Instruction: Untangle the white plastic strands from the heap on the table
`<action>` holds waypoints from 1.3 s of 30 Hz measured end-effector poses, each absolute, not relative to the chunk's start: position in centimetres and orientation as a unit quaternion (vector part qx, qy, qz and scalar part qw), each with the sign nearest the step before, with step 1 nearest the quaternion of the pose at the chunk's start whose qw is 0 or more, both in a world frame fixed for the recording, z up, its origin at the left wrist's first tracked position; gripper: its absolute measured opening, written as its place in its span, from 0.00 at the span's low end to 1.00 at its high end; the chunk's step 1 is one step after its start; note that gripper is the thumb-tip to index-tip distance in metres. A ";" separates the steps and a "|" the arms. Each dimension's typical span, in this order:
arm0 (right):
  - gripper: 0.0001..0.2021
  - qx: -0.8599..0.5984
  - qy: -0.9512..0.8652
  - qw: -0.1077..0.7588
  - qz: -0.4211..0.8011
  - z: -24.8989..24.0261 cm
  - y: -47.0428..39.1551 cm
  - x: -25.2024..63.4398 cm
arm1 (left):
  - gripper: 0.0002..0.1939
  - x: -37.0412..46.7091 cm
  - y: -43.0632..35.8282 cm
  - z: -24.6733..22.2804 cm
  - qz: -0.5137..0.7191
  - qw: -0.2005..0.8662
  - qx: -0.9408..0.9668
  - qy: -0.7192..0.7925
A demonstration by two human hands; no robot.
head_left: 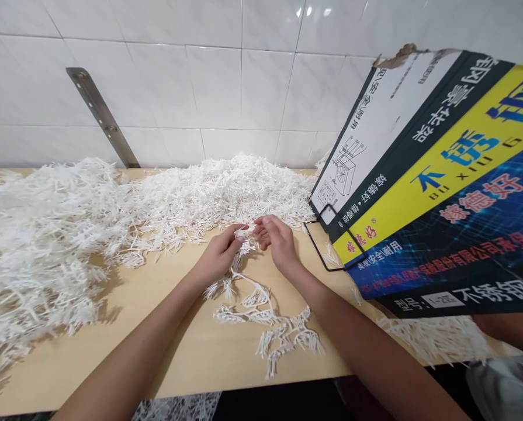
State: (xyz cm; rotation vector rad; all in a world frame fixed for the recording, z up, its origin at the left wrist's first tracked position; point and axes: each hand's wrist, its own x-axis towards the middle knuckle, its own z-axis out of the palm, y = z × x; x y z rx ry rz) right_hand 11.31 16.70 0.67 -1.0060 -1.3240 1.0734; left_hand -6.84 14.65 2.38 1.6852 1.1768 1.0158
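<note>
- White marbled tile wall (217, 76) at the back, metal bracket (103, 117) fixed to it at a slant; pale wood-toned surface (134, 333) in front
- Loose mound of small white plastic-looking pieces (239, 187) along the wall side, a bulkier heap (37, 234) off to the left
- Large printed box (419, 175) tilted on the right, black wire frame (318, 248) at its lower corner; more white pieces (436, 336) under its near edge
- Another person's arm (513, 330) at the far right, past the box
- Branching white piece (261, 316) on the surface between the two forearms, its upper tuft (246, 244) up between the hands
- Long axis: from the fingertips toward the near edge, slanting to the person's right; the widest sprawl lies below both hands, its low end closer to the right forearm
- Left hand (220, 251): thumb and forefinger bent in at the tuft, seemingly touching; cannot tell whether the fingers are closed on it
- Right hand (276, 240): fingers curled, tips just beside the tuft; any grip hidden, cannot tell
- Nearer hand to the tuft looks to be the left, by a little
</note>
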 end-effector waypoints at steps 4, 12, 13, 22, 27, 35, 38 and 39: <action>0.20 -0.408 -0.616 0.479 0.474 1.0 16.6 11.2 | 0.27 -6.6 14.3 2.4 0.378 0.420 0.679 0.468; 0.14 -0.404 -0.644 0.441 0.477 1.1 16.7 11.3 | 0.34 -6.7 14.2 2.5 0.365 0.440 0.701 0.427; 0.13 -0.416 -0.647 0.441 0.463 1.0 16.8 11.3 | 0.33 -6.7 14.2 2.5 0.369 0.434 0.696 0.437; 0.19 -0.536 -0.585 0.479 0.377 -0.6 17.8 12.1 | 0.17 -6.3 14.9 2.4 0.351 0.382 0.715 0.469; 0.17 -0.524 -0.573 0.508 0.373 -0.7 18.2 12.2 | 0.17 -7.6 14.6 2.5 0.360 0.446 0.669 0.474; 0.15 -0.444 -0.663 0.469 0.379 1.0 16.9 11.4 | 0.13 -7.1 15.1 1.9 0.419 0.420 0.637 0.492; 0.17 -0.421 -0.720 0.409 0.370 1.4 16.5 11.4 | 0.12 -7.3 15.4 1.5 0.420 0.404 0.651 0.486; 0.18 -0.418 -0.725 0.400 0.372 1.5 16.5 11.3 | 0.12 -7.3 15.4 1.5 0.415 0.395 0.661 0.485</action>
